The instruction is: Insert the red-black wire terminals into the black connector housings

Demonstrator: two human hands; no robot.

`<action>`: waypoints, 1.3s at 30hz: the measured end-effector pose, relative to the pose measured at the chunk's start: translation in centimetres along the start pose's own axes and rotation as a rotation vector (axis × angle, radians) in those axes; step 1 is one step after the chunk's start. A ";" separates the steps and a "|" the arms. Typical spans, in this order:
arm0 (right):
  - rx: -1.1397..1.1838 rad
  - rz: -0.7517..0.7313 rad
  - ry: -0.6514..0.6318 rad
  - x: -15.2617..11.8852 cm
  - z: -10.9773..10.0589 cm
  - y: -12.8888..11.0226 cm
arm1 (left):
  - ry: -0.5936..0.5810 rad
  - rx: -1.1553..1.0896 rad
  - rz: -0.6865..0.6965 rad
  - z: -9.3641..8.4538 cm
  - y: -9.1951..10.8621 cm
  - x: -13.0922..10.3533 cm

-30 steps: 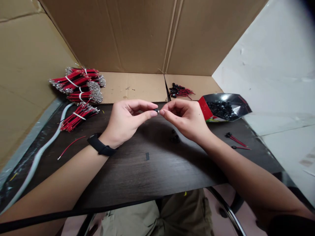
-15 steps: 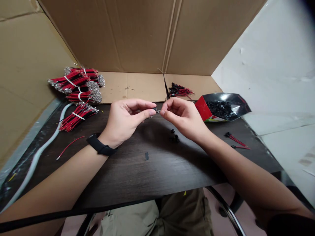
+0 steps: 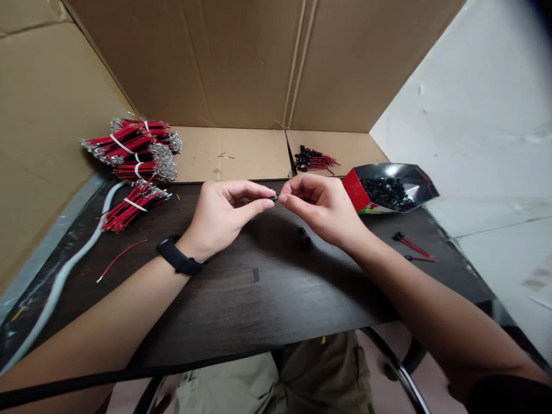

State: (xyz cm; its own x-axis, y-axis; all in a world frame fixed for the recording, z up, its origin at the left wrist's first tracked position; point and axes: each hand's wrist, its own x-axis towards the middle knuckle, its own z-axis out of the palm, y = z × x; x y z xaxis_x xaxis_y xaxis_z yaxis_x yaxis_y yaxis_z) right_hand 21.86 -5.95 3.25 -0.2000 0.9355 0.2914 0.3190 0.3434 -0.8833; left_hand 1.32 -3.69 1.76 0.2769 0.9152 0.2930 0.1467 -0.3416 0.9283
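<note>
Above the middle of the table, my left hand (image 3: 228,210) pinches a small black plastic connector (image 3: 273,198) between thumb and index finger. My right hand (image 3: 321,204) is closed in a pinch just to its right, its fingertips nearly touching those of the left. A tiny silvery metal end shows between the two hands; it looks like a wire's crimped terminal, and the rest is hidden by the right fingers. Below the right hand, a few loose black connectors (image 3: 305,244) lie on the dark table (image 3: 215,310).
Bundles of red and black wires (image 3: 133,144) are stacked at the back left, with another bundle (image 3: 135,205) in front. A single red wire (image 3: 123,256) lies nearby. At right stands an open box (image 3: 357,190) of black connectors. Wired connectors (image 3: 317,159) lie at the back, others (image 3: 411,244) at right.
The connector in my left hand has shifted slightly right, closer to my right fingertips. Less of the silvery metal end shows between the hands now.
</note>
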 end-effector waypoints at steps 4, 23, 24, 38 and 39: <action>0.035 0.011 -0.019 0.1 -0.1 0.2 | 0.027 -0.049 -0.023 -0.2 0.2 0.2; -0.546 0.007 0.367 3.1 -9.0 3.5 | -0.327 0.417 0.043 -2.2 0.4 0.7; -0.555 -0.006 0.303 2.9 -8.8 3.2 | -0.346 0.476 0.053 -2.4 0.4 0.8; -0.539 0.061 -0.746 1.5 -6.3 1.5 | -0.643 0.908 -0.037 -7.3 1.3 2.1; -0.531 0.058 -0.753 1.6 -6.2 1.8 | -0.612 0.916 -0.037 -7.5 1.4 2.1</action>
State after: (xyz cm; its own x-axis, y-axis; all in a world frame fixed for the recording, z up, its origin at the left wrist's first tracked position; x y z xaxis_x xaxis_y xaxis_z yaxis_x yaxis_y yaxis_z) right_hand 27.88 -3.37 4.43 -0.6607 0.7149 -0.2287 0.6935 0.4648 -0.5505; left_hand -5.00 -0.63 5.35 0.6442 0.7538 -0.1296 0.7433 -0.5769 0.3387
